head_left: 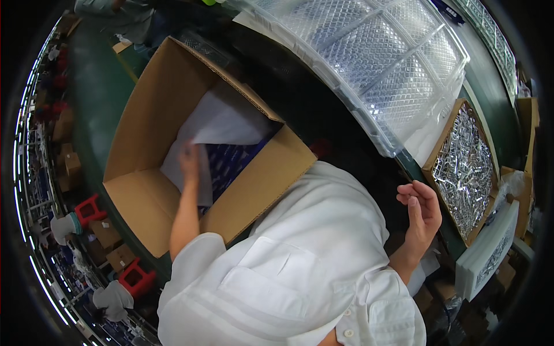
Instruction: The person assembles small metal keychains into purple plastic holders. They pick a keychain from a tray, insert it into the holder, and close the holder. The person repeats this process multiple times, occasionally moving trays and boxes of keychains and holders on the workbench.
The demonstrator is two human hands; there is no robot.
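Observation:
On the left, my left hand (189,161) reaches into a large open cardboard box (144,115). It is at a thin white sheet (222,118) inside; its fingers are smeared by motion, so their grip does not show. Under the sheet, dark blue printed packages (228,164) lie partly uncovered. My right hand (422,210) hovers at the right with its fingers loosely bent and the thumb apart, and nothing shows in it. Beside it stands a shallow cardboard tray (489,138) heaped with small shiny metal pieces (464,167).
A clear plastic tray with compartments (386,52) lies on the bench at the upper right. White foam-like slabs (487,251) stand below the metal pieces. Red stools (137,279) and cartons (105,233) are on the left. Another person (118,17) is at the upper left.

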